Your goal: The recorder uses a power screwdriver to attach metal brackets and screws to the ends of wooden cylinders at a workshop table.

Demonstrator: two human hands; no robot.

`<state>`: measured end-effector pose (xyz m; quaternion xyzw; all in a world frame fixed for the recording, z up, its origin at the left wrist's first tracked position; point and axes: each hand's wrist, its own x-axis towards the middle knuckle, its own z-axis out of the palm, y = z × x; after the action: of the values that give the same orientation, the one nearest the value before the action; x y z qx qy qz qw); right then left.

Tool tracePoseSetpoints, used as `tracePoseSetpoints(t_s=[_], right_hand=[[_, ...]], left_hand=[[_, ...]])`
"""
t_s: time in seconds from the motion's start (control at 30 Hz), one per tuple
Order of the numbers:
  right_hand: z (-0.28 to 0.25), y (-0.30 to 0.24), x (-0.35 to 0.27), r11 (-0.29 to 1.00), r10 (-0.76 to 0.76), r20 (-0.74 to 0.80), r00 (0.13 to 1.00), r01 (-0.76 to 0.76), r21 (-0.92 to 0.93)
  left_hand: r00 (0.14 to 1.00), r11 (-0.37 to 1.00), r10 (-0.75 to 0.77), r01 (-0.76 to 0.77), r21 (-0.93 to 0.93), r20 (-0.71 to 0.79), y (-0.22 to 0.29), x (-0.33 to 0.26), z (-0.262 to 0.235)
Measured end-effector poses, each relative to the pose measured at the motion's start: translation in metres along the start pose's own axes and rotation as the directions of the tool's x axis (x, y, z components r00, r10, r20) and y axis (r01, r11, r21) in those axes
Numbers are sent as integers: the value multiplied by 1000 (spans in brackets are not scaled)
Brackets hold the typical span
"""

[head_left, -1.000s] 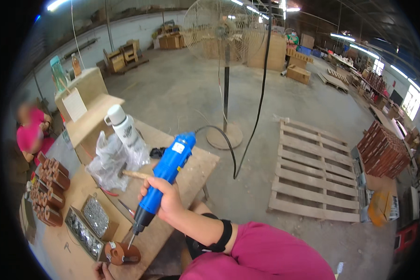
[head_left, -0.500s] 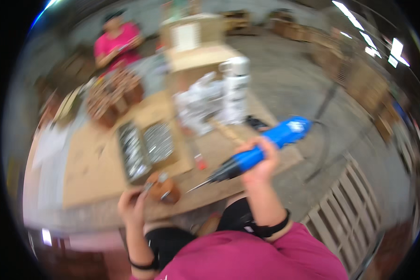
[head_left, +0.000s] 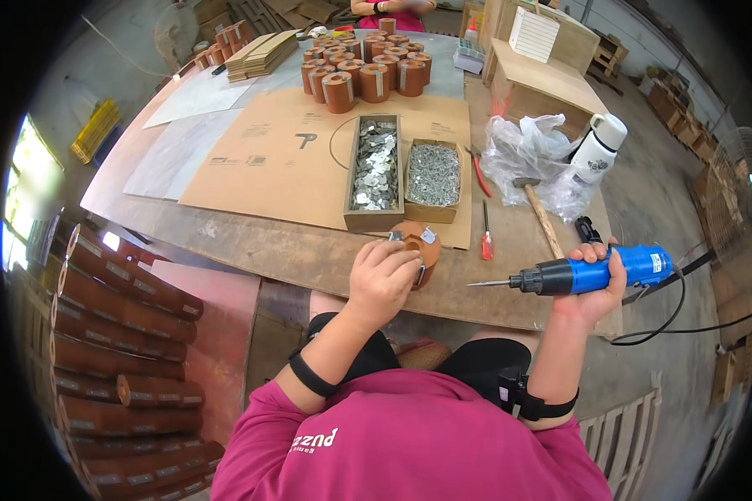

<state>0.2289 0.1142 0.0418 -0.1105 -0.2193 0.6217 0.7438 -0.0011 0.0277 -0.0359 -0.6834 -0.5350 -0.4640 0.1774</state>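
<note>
My right hand (head_left: 595, 280) is wrapped round a blue electric screwdriver (head_left: 643, 265), its thin bit pointing left over the table. A short reddish-brown cylinder (head_left: 427, 250) with a hole in its top stands near the table's front edge. Small metal plates (head_left: 428, 235) sit on its rim. My left hand (head_left: 381, 280) is at the cylinder's left side, fingers curled and pressed together; what they pinch is hidden. Beyond stand a long box of flat metal pieces (head_left: 376, 167) and a carton of screws (head_left: 434, 174).
Several similar cylinders (head_left: 374, 82) stand on the cardboard sheet (head_left: 259, 159). A red-handled screwdriver (head_left: 487, 245), pliers (head_left: 481, 175), a hammer (head_left: 543, 219), plastic bags (head_left: 526, 150) and a white flask (head_left: 597, 146) lie or stand at right. Long brown tubes (head_left: 125, 317) are stacked at lower left. Another person (head_left: 393, 10) is across the table.
The view has swung left and steadied, so the scene sits further right. My right hand still holds the electric screwdriver, now nearly level. My left hand has moved onto the cylinder's near-left side.
</note>
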Motion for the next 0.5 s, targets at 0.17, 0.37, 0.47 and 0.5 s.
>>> tracePoseSetpoints(t_s=[0.17,0.37,0.47,0.5], right_hand=[[-2,-2,1,1000,-8,20,1000,8,4],[-2,7,4,999,-13,-7,1000,13,-36],[2,12,5,999,-6,12,1000,7,-52],[4,12,6,999,-5,28,1000,7,-51]], left_hand=[[999,999,14,-16,37,46,0,1,-2],[981,974,-183,190,-122,67,-3,6,-3],[979,976,-177,188,-111,97,-11,6,-1],[985,989,-122,131,-74,122,-11,6,-1]])
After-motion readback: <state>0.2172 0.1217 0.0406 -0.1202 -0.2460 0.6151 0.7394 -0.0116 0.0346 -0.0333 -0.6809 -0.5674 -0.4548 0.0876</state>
